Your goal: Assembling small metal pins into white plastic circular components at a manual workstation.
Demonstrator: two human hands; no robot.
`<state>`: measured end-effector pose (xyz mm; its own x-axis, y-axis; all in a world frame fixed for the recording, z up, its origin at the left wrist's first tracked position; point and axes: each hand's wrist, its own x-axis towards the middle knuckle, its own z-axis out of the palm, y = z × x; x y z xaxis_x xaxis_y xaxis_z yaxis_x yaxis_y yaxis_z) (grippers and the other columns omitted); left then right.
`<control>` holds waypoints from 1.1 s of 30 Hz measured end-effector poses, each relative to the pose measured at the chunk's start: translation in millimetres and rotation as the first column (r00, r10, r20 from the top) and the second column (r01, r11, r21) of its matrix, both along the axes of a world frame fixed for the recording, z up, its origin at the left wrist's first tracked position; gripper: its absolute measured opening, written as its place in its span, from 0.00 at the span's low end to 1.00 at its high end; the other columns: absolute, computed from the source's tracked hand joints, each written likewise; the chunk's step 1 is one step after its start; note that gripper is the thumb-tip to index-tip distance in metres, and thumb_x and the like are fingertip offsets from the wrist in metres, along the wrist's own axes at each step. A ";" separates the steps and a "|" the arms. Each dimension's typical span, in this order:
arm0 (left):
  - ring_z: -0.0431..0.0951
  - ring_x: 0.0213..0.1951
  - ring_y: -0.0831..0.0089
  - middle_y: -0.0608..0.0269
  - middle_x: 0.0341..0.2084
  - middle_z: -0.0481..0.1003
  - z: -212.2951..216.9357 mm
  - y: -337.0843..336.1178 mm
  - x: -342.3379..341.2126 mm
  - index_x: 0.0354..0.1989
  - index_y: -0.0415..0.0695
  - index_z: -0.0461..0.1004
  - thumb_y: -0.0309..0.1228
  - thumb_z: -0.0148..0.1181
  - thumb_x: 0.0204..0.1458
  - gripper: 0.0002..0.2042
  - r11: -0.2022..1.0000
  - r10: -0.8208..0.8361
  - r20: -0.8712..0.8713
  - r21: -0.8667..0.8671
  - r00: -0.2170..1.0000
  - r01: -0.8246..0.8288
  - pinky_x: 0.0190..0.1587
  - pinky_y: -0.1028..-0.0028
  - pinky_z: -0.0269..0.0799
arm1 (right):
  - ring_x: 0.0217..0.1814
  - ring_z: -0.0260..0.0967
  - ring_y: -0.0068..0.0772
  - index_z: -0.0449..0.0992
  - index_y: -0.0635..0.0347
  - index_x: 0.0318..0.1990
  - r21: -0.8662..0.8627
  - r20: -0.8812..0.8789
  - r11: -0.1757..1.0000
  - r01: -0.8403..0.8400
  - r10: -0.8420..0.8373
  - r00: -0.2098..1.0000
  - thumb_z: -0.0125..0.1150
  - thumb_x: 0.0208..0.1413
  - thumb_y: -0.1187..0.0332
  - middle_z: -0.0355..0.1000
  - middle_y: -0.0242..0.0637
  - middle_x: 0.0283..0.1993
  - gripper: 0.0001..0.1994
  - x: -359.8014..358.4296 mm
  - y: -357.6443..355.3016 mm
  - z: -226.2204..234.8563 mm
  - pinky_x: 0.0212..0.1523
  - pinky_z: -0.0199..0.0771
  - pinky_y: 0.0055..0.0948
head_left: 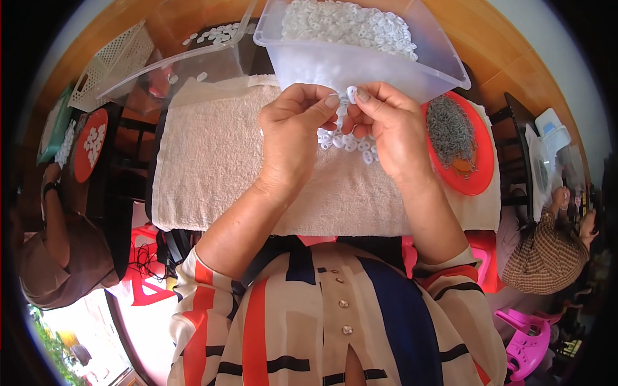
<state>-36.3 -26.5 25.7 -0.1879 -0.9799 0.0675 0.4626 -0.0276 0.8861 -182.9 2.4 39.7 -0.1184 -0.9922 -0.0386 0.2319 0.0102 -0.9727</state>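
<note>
Above the towel-covered table, my two hands meet fingertip to fingertip. My right hand (398, 128) pinches a small white oval plastic piece (351, 94) between thumb and forefinger. Close beside it, the thumb and forefinger of my left hand (288, 132) are pressed together; whatever they hold is too small to make out. Under and behind my fingers lies a loose pile of similar white pieces (367, 155), partly hidden by the hands. To the right, a red plate (484, 177) carries a heap of small grey metal pieces (449, 128).
A translucent bin (309, 64) full of white pieces (351, 29) stands at the far side. Left of it is a clear bin (199, 71) with few pieces. The beige towel (212, 167) covers the tabletop. People sit at left (64, 257) and right (547, 257).
</note>
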 end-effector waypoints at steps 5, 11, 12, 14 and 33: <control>0.73 0.28 0.79 0.64 0.27 0.75 1.2 1.6 -0.1 0.33 0.34 0.75 0.21 0.60 0.54 0.03 1.000 0.008 0.034 -0.013 0.999 -0.007 0.33 0.79 0.71 | 0.28 0.71 0.26 0.76 0.62 0.39 -0.022 -0.020 1.000 0.002 -0.002 1.000 0.58 0.60 0.65 0.73 0.32 0.29 0.09 1.5 1.3 0.2 0.29 0.64 0.21; 0.74 0.30 0.76 0.62 0.28 0.76 1.7 1.8 1.9 0.35 0.33 0.75 0.22 0.60 0.54 0.04 0.999 0.020 0.133 -0.042 0.991 -0.015 0.34 0.78 0.71 | 0.28 0.71 0.24 0.76 0.62 0.39 -0.055 -0.070 0.998 -0.005 0.001 0.998 0.58 0.60 0.66 0.73 0.31 0.29 0.09 1.3 0.7 -3.0 0.29 0.64 0.20; 0.74 0.30 0.76 0.62 0.28 0.76 1.9 1.9 1.7 0.35 0.33 0.75 0.22 0.60 0.54 0.04 0.999 0.020 0.133 -0.042 0.991 -0.015 0.34 0.78 0.71 | 0.28 0.70 0.24 0.76 0.62 0.39 -0.056 -0.073 0.998 0.000 -0.004 0.997 0.58 0.60 0.66 0.73 0.31 0.29 0.09 1.8 1.0 -2.5 0.29 0.64 0.20; 0.72 0.27 0.80 0.64 0.27 0.75 2.5 2.0 0.8 0.32 0.34 0.75 0.21 0.60 0.53 0.03 0.999 0.032 0.110 -0.034 0.993 -0.028 0.32 0.79 0.70 | 0.28 0.70 0.23 0.76 0.62 0.39 -0.057 -0.077 0.998 0.004 -0.009 0.997 0.58 0.60 0.66 0.73 0.31 0.29 0.09 2.0 1.2 -2.4 0.29 0.64 0.20; 0.74 0.28 0.78 0.63 0.26 0.75 -0.3 5.2 -2.9 0.33 0.34 0.74 0.21 0.60 0.54 0.03 1.000 -0.005 0.033 -0.012 0.999 0.005 0.33 0.78 0.72 | 0.27 0.69 0.23 0.76 0.62 0.38 -0.057 -0.026 0.998 -0.011 0.010 1.000 0.58 0.60 0.64 0.72 0.31 0.28 0.09 3.7 1.9 -3.9 0.28 0.64 0.20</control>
